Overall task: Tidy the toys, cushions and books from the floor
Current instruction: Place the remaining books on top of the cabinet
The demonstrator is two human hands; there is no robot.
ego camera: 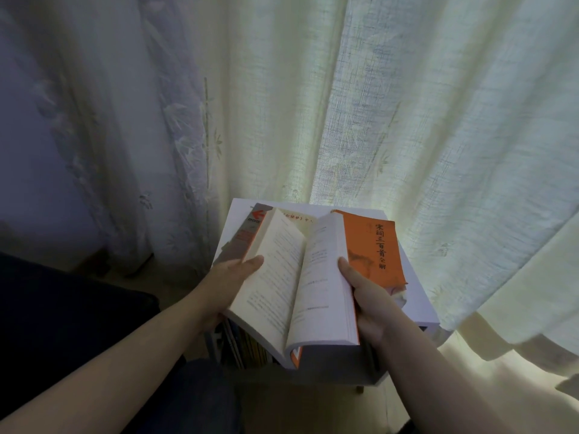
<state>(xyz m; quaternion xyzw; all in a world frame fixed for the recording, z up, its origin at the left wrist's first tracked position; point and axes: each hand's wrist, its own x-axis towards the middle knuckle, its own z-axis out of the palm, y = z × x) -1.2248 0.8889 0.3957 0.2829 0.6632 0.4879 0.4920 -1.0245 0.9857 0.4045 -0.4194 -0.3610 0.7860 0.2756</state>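
Left hand is on the left page of the open book, thumb laid flat across the paper, fingers tucked out of sight underneath, so it's holding that side. Right hand mirrors it, thumb pressed on the outer edge of the right page and the rest of the hand wrapped under the thick block of pages. Both hands clamp the one book, spread wide, its spine pointing back at the person.

The book hangs over the top of a small white shelf unit, its near end sticking out past the front edge; whether it touches the top, can't tell. Just right of it, flat on the unit, lies an orange book with dark vertical characters. On the left, a grey book with a red arrow peeks out from under the open pages. Below, a row of upright books fills the shelf. Behind everything, a pale embroidered curtain, lit from behind.
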